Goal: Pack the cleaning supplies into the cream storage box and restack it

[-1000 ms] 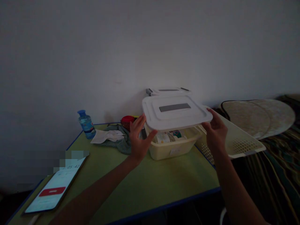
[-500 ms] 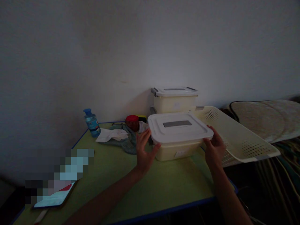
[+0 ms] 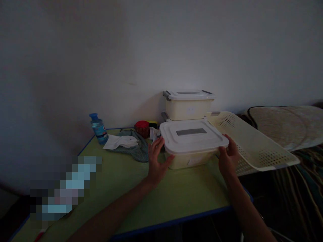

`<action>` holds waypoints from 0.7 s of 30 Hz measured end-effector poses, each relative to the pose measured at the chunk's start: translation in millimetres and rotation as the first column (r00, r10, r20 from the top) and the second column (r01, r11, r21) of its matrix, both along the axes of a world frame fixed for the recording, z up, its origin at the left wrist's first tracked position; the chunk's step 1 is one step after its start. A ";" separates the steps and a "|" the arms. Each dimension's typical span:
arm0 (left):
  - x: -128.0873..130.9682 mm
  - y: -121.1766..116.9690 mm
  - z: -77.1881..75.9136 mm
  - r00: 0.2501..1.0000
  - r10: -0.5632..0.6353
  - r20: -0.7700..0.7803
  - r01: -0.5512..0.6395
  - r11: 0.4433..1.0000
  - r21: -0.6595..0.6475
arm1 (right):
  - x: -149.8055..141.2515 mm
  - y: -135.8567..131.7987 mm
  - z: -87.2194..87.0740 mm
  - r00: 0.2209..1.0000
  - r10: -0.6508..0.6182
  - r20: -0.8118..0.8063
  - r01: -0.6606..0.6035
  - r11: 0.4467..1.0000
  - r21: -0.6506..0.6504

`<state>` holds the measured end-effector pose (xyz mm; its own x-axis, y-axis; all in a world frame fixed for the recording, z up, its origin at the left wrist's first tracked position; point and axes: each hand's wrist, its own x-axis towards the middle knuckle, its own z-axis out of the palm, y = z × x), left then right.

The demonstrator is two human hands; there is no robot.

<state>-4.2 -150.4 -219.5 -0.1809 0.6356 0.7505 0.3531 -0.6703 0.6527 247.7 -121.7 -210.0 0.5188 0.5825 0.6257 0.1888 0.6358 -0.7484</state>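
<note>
A cream storage box [image 3: 194, 159] stands on the table, covered by a white lid [image 3: 189, 146] with a grey strip in its middle. My left hand [image 3: 158, 164] holds the lid's left front corner, its fingers along the side and the thumb at the front. At the right front corner, my right hand [image 3: 229, 157] grips the lid's edge, with the thumb in front and fingers around the side. A paper label shows on the box's front. Behind it is another lidded storage box [image 3: 189, 109] with grey latches, raised on something mostly hidden.
A perforated cream basket [image 3: 262, 144] sits at the right beside the table [image 3: 176, 205]. To the left are a blue bottle [image 3: 99, 129], a white cloth [image 3: 119, 142], a grey-green cloth [image 3: 140, 149] and a red-lidded container [image 3: 142, 129]. A pixelated device [image 3: 73, 188] lies front left.
The view has shifted slightly. Both hands stay at the lid's corners, and the lid and box look nearly unmoved relative to the table.
</note>
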 end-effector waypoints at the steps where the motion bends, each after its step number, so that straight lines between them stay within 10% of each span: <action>1: -0.5 0.2 -0.6 1.000 -0.004 0.002 0.004 1.000 0.008 | 0.6 0.1 -1.7 1.000 0.013 -0.001 -0.013 1.000 -0.013; 21: -10.1 5.4 -2.4 0.994 -0.087 0.072 0.080 0.992 0.103 | -7.9 -11.7 -0.5 0.999 0.017 -0.052 -0.019 0.999 -0.029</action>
<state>-14.4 -145.0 -222.0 -0.1894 0.5738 0.7968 0.2450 -0.7582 0.6043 239.7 -133.4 -210.5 0.5390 0.6101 0.5807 0.1383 0.6160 -0.7756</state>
